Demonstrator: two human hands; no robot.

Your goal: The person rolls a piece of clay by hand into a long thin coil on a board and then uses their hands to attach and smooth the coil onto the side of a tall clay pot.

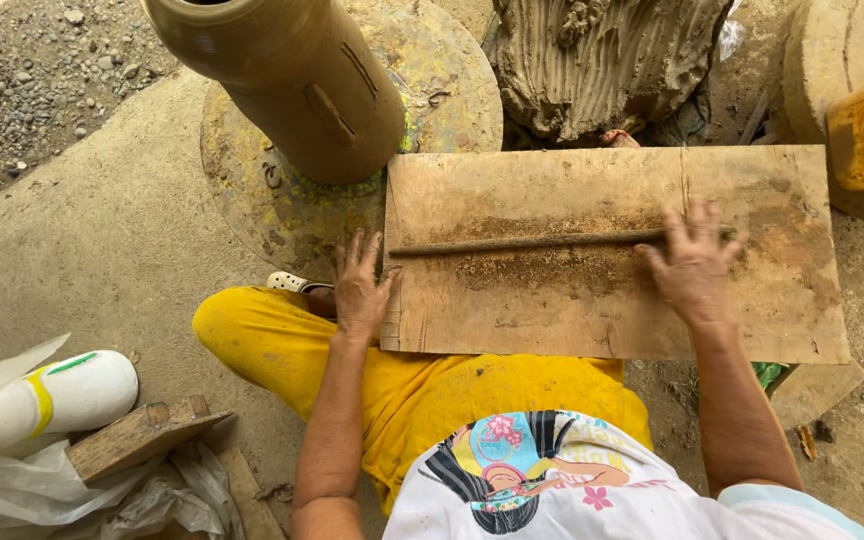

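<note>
On the board (592,300), a long thin coil (522,242) is already lying rolled; right hand (694,268) is pressing it, fingers spread, while left hand (360,290), fingers apart, is resting at the edge.

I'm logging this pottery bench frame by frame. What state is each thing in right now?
Clay coil: rolled long and thin, lying flat across the board.
Wooden board: flat, smeared with clay dust.
Right hand: open, palm down on the coil's right end.
Left hand: open, fingers spread, at the board's left edge.
Clay cylinder: upright on the round wheel.
</note>
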